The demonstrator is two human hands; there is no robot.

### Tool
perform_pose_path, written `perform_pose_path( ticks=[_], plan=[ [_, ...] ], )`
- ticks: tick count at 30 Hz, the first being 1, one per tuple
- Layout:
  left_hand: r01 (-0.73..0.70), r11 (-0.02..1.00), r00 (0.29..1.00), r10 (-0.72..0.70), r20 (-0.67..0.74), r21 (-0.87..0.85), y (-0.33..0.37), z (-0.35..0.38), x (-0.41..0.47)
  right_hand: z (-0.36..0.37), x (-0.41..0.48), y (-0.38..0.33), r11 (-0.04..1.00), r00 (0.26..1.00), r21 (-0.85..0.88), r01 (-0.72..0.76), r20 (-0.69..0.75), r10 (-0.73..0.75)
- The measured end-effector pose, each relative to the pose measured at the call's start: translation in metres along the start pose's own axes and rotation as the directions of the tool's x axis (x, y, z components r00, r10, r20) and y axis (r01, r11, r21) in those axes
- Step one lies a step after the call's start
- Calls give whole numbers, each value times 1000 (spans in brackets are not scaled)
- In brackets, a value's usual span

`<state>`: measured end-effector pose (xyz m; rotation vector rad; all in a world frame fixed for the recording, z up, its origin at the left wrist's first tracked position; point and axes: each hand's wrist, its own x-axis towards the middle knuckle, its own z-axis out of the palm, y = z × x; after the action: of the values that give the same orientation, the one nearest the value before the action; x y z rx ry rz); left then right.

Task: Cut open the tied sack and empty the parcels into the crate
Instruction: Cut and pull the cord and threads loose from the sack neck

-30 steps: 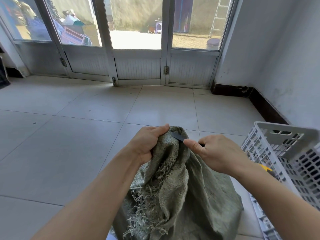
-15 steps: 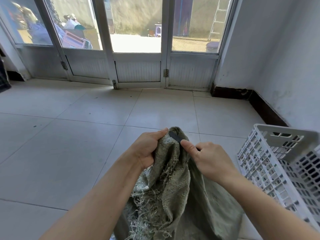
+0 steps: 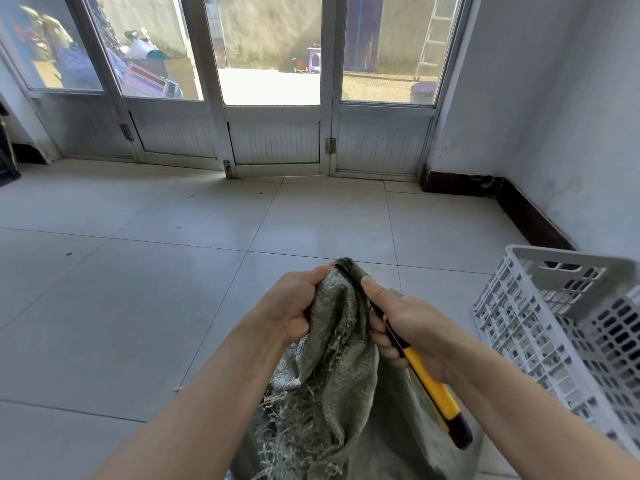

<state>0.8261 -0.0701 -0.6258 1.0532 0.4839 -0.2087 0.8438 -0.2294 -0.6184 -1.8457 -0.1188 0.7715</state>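
Observation:
A grey-green woven sack (image 3: pixel 341 382) with a frayed mouth stands on the tiled floor in front of me. My left hand (image 3: pixel 294 306) grips the bunched top of the sack from the left. My right hand (image 3: pixel 403 327) holds a yellow and black utility knife (image 3: pixel 427 382), thumb stretched along its top, with the dark front end laid against the sack's gathered neck. The tie itself is hidden in the folds. A white slotted plastic crate (image 3: pixel 568 327) stands on the floor to the right of the sack. No parcels show.
Pale floor tiles (image 3: pixel 138 306) stretch ahead to a row of glazed doors (image 3: pixel 273 133). A white wall with a dark skirting (image 3: pixel 530 220) runs along the right behind the crate. A dark object (image 3: pixel 7 161) sits at the far left edge.
My right hand has turned and drawn back, so the knife's yellow handle now shows along my wrist. The left hand keeps its grip on the sack top. The view shifted slightly.

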Motion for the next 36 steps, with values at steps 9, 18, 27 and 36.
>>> perform_pose_path(
  ticks=[9,18,27,36],
  plan=[
    [-32,999,999,31,-24,-13,-7,0,-1,2,2,0,761,905,-643,87,-268,-330],
    [-99,995,995,99,2,35,-4,4,-1,4,2,-7,910,947,310,-277,250,203],
    [-120,992,989,117,86,31,-4,-2,-2,1,8,-6,917,958,-383,114,-202,-204],
    [-130,991,991,129,42,26,1,-2,3,6,-2,-18,886,962,-462,49,-216,-166]
  ],
)
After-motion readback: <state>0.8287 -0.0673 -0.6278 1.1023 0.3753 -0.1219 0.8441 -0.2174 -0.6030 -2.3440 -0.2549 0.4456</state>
